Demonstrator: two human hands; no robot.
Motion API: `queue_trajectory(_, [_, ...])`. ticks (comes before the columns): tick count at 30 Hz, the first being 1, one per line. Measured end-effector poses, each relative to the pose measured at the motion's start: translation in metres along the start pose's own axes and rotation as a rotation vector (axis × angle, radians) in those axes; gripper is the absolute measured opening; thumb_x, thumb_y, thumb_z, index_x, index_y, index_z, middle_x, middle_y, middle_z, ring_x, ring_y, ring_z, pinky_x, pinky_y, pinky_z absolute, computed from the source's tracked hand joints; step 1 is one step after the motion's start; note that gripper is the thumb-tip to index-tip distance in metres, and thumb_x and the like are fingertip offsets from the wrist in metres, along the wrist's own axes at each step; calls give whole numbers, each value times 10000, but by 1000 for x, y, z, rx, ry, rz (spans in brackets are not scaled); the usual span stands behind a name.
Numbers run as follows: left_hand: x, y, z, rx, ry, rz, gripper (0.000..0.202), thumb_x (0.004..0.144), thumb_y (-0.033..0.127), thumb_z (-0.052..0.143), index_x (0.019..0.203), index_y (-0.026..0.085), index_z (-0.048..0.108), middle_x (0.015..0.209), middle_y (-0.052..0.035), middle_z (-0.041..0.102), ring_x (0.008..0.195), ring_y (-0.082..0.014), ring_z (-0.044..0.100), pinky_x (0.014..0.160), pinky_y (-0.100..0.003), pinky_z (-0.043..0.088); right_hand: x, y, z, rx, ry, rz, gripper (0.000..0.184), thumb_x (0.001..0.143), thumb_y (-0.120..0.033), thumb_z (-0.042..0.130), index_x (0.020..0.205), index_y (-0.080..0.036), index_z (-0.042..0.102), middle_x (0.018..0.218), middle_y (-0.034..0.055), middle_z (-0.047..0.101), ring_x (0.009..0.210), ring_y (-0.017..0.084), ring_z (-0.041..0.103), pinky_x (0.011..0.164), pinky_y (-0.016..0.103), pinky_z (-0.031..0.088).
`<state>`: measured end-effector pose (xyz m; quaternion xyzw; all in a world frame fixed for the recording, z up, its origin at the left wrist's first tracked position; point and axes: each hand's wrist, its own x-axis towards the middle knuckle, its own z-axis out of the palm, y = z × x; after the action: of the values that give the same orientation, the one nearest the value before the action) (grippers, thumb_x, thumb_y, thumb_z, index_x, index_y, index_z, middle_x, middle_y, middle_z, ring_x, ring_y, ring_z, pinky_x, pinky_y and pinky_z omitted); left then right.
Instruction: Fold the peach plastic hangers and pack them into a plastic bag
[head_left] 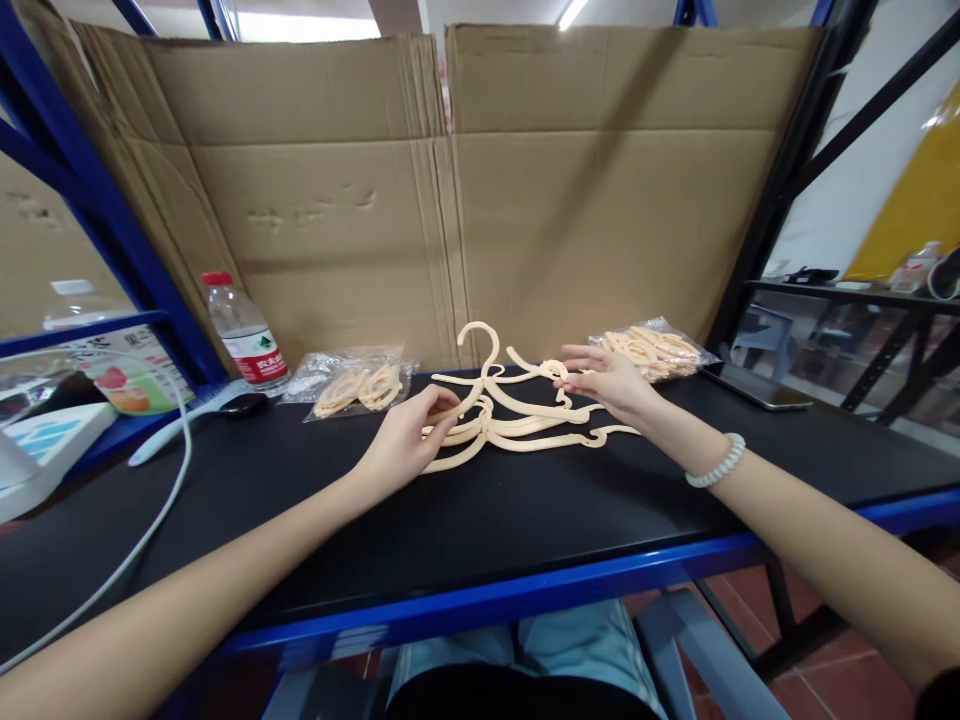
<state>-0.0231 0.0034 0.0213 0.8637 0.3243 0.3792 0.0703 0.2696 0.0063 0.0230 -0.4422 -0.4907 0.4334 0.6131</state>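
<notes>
Several cream-coloured plastic clothes hangers (540,443) lie overlapping on the black tabletop in front of me. One clothes hanger (491,372) is raised above the others, its hook pointing up. My left hand (409,435) is closed on the left arm of this raised hanger, with thumb and fingers pinching it. Over the right side of the pile is my right hand (607,383), its fingers stretched out and apart. Its fingertips are beside a hanger's curved end (555,370); whether they touch it I cannot tell.
Behind the hangers stand a clear bag of cream parts (360,388) and a fuller bag (652,348). A red-capped bottle (247,335), a dark mouse-like object (244,404) and a white cable (180,480) are at left. A phone-like slab (757,387) lies right. Cardboard (315,220) walls the back.
</notes>
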Motion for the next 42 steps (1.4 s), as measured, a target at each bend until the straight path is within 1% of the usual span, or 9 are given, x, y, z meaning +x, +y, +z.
queue_trajectory(4, [0,1,0,1,19,2,95,871,247,505,942,190,531,889,-28,641,832,-159,641,770,-292,534,1,2,0,134,-42,199,322,701,87,526,888,-148,643,818,39,638,855,154,678,983,336,510])
queue_trajectory(9, [-1,-1,0,11,24,-18,93,865,238,502,938,189,533,880,-24,641,828,-160,641,762,-296,529,0,-2,3,159,-113,247,276,716,111,501,681,-144,601,814,17,618,793,103,659,965,298,520])
queue_trajectory(16, [-2,0,0,52,34,-41,93,854,233,496,925,189,536,866,-27,644,816,-171,639,741,-309,517,-3,-1,3,173,-236,259,200,715,15,639,666,-163,562,706,11,598,872,159,685,802,201,568])
queue_trajectory(21, [-3,-4,1,105,60,-64,105,835,222,494,932,196,526,878,-41,642,826,-191,626,745,-337,504,-1,0,-2,115,-255,265,117,727,-42,668,741,-151,626,751,25,640,736,102,654,725,189,566])
queue_trajectory(26, [-4,-7,2,138,56,-102,109,821,204,494,924,189,527,873,-46,634,820,-198,612,740,-347,488,2,-1,-8,148,-318,331,107,734,-106,699,675,-149,620,740,20,643,731,104,635,800,258,568])
queue_trajectory(30, [-5,-7,3,134,57,-118,112,817,199,488,924,192,520,886,-47,632,839,-201,612,754,-355,486,0,-6,-12,189,-393,394,79,767,-146,693,741,-129,620,820,55,674,822,159,681,872,346,559])
queue_trajectory(32, [-5,-7,3,128,60,-112,112,816,199,484,923,193,515,884,-46,632,838,-201,612,753,-356,487,-2,-10,-13,157,-433,433,83,792,-155,675,758,-108,615,894,107,690,901,204,689,858,332,565])
queue_trajectory(35, [-5,-6,2,122,62,-109,110,811,194,484,918,193,511,879,-46,632,835,-200,612,753,-358,489,-4,-15,-11,99,-447,478,127,815,-154,655,722,-104,584,891,156,700,943,247,687,832,331,575])
queue_trajectory(42, [-5,-4,2,119,58,-97,110,809,188,476,913,195,510,887,-52,636,835,-201,610,758,-363,490,-3,-12,-10,81,-455,524,121,822,-143,647,735,-117,568,861,164,717,934,246,691,792,308,587])
